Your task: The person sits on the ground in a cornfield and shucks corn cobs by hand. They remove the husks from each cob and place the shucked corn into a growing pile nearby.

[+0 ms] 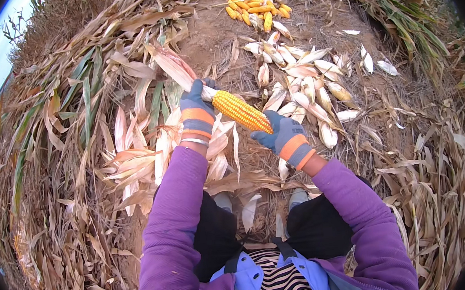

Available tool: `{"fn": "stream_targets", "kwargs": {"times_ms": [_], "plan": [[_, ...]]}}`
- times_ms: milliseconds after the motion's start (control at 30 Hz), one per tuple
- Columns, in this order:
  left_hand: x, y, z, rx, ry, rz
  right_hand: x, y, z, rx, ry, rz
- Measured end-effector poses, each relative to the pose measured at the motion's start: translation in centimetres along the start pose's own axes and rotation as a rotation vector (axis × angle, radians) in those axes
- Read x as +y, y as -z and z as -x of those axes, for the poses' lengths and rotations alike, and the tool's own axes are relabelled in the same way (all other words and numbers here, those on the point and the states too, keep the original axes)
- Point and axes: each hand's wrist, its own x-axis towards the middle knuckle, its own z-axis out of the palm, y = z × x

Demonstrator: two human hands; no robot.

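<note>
A bare yellow ear of corn (pixel 241 111) slants between my two gloved hands, its husk (pixel 173 66) peeled back past its upper left end. My left hand (pixel 198 106), in a grey and orange work glove, is closed around the husk at the ear's base. The tip of the ear lies in my right hand (pixel 280 133), with the fingers around it. Beyond my right hand lies a heap of ears in pale husks (pixel 307 84). Loose peeled husks (pixel 165 152) lie on the ground under and left of my left hand.
A pile of husked yellow ears (pixel 258 4) lies on the soil farther ahead. Dry corn stalks and leaves (pixel 64 120) cover the ground at the left, with more stalks (pixel 436 183) at the right. My shoes (pixel 297 197) stand just below the hands among scattered husks.
</note>
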Motion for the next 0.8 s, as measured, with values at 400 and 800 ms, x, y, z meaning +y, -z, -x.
{"fn": "stream_targets", "kwargs": {"times_ms": [400, 800], "plan": [[2.2, -2.6, 1.2, 0.147, -0.038, -0.003, 0.6, -1.1, -0.6, -0.185, -0.052, -0.242], [3.3, -1.8, 0.8, 0.166, -0.092, 0.124, -0.7, -4.1, 0.6, -0.175, -0.141, -0.802]]}}
